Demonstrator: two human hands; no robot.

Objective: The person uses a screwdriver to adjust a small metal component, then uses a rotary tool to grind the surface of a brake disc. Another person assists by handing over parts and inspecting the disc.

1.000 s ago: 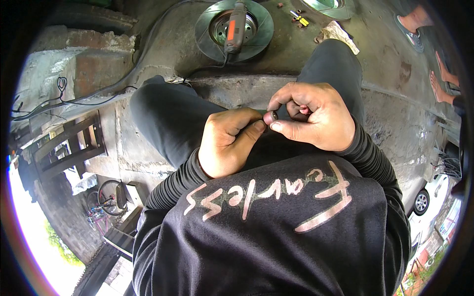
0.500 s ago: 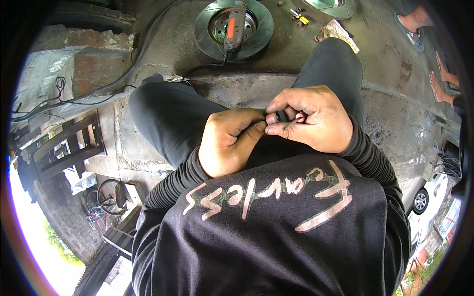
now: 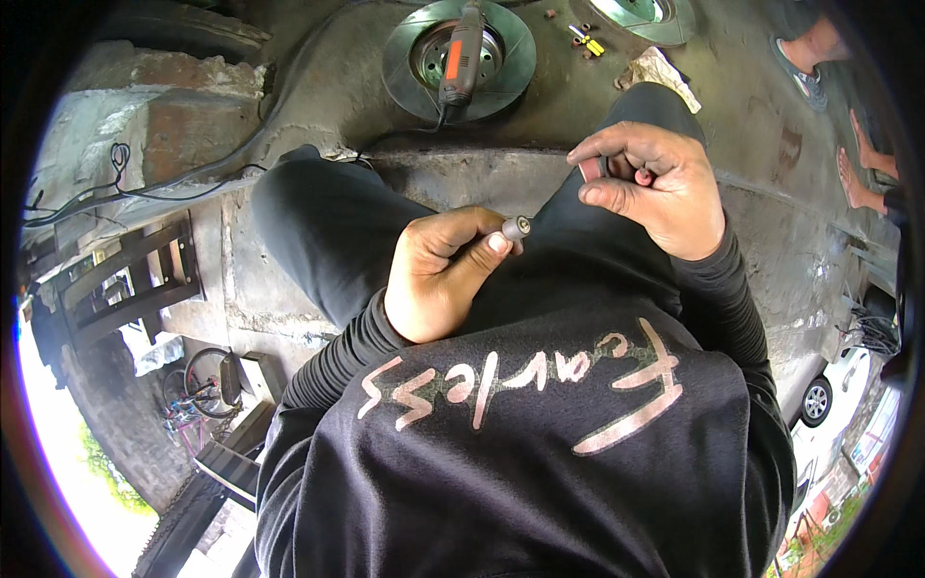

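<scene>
My left hand (image 3: 438, 275) is closed, thumb and forefinger pinching a small grey cylinder (image 3: 517, 227) whose round end face shows a recess in the middle. Up and to the right, over my right thigh, my right hand (image 3: 660, 188) grips a short reddish-brown sleeve (image 3: 592, 170) between thumb and fingertips. A small red piece (image 3: 644, 176), like a handle end, is also tucked in its curled fingers; most of it is hidden. The two hands are apart.
Ahead on the stained floor lies a metal brake disc (image 3: 520, 72) with a corded rotary tool (image 3: 462, 63) resting on it. Right of it are a yellow-handled screwdriver (image 3: 590, 41), a crumpled cloth (image 3: 660, 75) and a second disc (image 3: 674, 19). Another person's feet (image 3: 805, 72) are at right.
My hands were together at the small parts. My right hand has moved away up and to the right with the reddish sleeve, while the grey cylinder now shows in my left.
</scene>
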